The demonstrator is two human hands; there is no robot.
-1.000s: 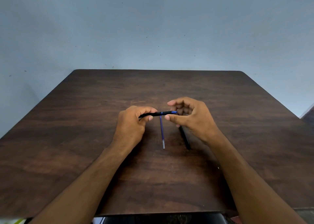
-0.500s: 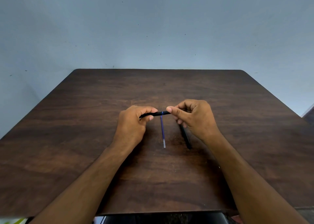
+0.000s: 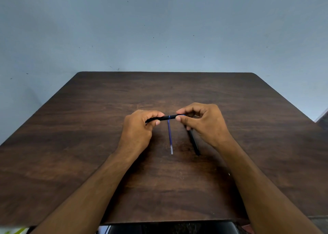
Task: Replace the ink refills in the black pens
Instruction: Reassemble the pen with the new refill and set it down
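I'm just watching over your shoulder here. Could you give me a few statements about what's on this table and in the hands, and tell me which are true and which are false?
1. Both hands hold one black pen between them. True.
2. A blue refill lies on the table. True.
3. The left hand rests flat on the table, holding nothing. False: it grips the pen's left end.
4. A second black pen lies under the right hand. True.
5. The loose refill is red. False: it is blue with a pale end.

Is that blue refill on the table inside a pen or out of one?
Out. The blue refill lies bare on the table, below the black pen held by both hands.
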